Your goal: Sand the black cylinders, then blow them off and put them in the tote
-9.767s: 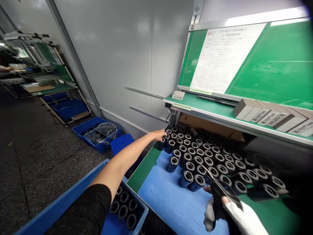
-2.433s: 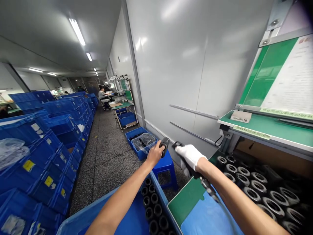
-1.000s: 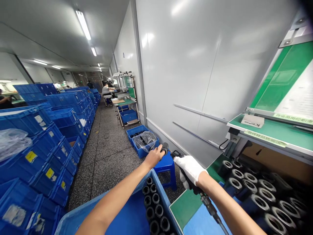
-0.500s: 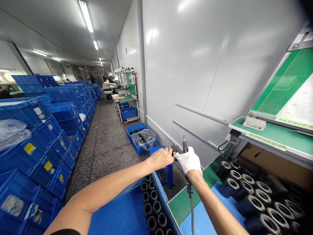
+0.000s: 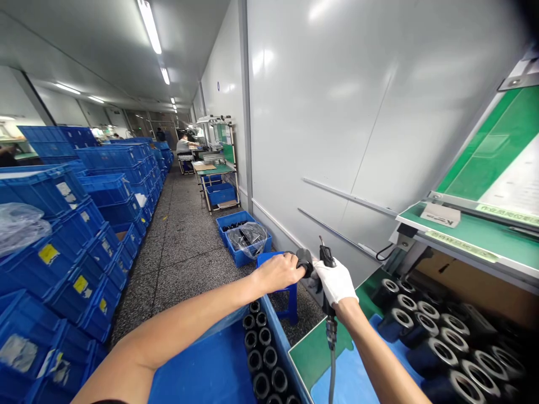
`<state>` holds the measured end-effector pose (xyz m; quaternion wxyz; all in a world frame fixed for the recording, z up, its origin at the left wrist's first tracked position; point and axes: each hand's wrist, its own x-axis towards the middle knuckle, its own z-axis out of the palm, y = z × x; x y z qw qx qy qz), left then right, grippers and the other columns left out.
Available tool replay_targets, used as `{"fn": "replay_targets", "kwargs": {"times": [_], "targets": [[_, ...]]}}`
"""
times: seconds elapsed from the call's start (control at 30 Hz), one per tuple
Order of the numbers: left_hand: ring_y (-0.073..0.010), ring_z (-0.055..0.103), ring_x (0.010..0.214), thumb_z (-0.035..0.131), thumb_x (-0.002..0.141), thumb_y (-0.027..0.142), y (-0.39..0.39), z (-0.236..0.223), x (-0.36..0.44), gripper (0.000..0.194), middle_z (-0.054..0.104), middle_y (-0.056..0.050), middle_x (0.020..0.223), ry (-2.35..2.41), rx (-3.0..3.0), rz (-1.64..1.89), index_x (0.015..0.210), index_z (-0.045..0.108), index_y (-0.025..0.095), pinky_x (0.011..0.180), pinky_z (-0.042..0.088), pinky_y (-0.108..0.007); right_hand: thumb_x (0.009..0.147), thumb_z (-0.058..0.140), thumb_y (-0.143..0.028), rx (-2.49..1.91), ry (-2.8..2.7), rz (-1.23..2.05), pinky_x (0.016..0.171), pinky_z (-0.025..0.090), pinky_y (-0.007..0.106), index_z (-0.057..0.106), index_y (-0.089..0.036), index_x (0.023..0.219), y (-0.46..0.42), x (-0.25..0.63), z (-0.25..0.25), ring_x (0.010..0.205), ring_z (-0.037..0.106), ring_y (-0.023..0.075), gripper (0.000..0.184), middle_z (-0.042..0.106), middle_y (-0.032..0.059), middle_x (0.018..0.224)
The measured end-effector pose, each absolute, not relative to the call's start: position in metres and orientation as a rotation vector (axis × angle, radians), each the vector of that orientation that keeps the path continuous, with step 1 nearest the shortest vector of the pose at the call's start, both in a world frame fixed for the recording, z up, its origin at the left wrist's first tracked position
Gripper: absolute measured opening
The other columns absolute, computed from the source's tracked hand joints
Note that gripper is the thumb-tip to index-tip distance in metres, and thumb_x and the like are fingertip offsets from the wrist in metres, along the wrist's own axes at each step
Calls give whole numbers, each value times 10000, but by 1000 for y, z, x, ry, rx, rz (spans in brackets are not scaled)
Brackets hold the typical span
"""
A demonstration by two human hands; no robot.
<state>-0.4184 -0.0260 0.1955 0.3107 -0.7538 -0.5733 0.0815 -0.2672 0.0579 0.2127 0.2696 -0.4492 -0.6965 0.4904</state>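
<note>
My bare left hand (image 5: 278, 271) is closed around a dark, rounded part (image 5: 304, 261), held over the area between the blue crate and the bench. The fingers cover much of that part. My right hand (image 5: 337, 282), in a white glove, grips a black corded hand tool (image 5: 325, 256) with a thin metal tip pointing up. Its cable (image 5: 332, 370) runs down over the bench. The two hands are close together, with the tool just right of the dark part. Below them, black hollow cylinders (image 5: 269, 356) stand in rows along the right side of the blue crate (image 5: 202, 367).
On the bench (image 5: 301, 356) at right stand several black cylinders with shiny rims (image 5: 442, 350). A blue stool (image 5: 290, 303) and a crate with a plastic bag (image 5: 248, 238) are ahead. Stacked blue crates (image 5: 92, 224) line the left. A person (image 5: 183, 145) sits far off.
My gloved hand with the tool has moved slightly right, away from my left hand. More of the dark part now shows. The left hand has barely moved.
</note>
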Motion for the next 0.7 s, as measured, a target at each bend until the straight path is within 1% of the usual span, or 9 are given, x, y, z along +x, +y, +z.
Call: {"fn": "replay_targets", "kwargs": {"times": [0.07, 0.17, 0.3, 0.4, 0.5, 0.57, 0.7], "targets": [[-249, 600, 788, 407, 935, 82, -27, 197, -420, 157, 589, -116, 859, -1515, -1992, 211, 960, 540, 163, 562, 490, -308, 851, 534, -425, -1164, -1806, 1405, 510, 425, 227, 522, -178, 816, 57, -264, 211, 520, 552, 129, 250, 621, 16, 621], [-244, 601, 792, 406, 945, 91, -28, 198, -424, 157, 588, -111, 868, -1567, -1996, 200, 983, 539, 165, 559, 490, -298, 852, 537, -456, -1092, -1745, 1500, 525, 454, 244, 528, -166, 766, 56, -257, 208, 516, 557, 140, 302, 628, 40, 601], [-236, 606, 825, 423, 944, 89, -27, 196, -434, 161, 589, -115, 903, -1660, -1975, 207, 1018, 549, 157, 590, 500, -292, 865, 530, -556, -921, -1690, 1749, 509, 471, 271, 488, -177, 711, 42, -244, 202, 485, 568, 164, 411, 622, 63, 561], [-239, 611, 828, 436, 936, 79, -23, 191, -440, 170, 592, -114, 897, -1682, -1961, 225, 1027, 557, 156, 598, 506, -294, 860, 537, -612, -863, -1717, 1862, 457, 426, 249, 473, -185, 749, 24, -236, 197, 429, 546, 155, 445, 606, 43, 519], [-243, 616, 825, 448, 934, 86, -17, 187, -445, 155, 594, -117, 884, -1689, -1951, 219, 1012, 564, 154, 601, 514, -300, 882, 445, -660, -1074, -1810, 1885, 352, 328, 240, 455, -193, 748, 11, -232, 193, 310, 471, 164, 486, 505, 13, 396], [-250, 618, 829, 458, 931, 90, -14, 186, -448, 152, 593, -119, 893, -1695, -1944, 208, 1020, 563, 154, 601, 524, -310, 894, 374, -679, -1185, -1818, 1938, 297, 285, 251, 453, -197, 777, 8, -232, 194, 255, 424, 187, 502, 440, -8, 343], [-242, 623, 819, 453, 930, 83, -12, 188, -455, 189, 582, -113, 912, -1796, -1920, 166, 1072, 554, 158, 620, 543, -317, 900, 356, -652, -1205, -1685, 1985, 271, 306, 260, 452, -187, 919, 10, -232, 199, 241, 401, 200, 475, 411, -32, 325]]}}
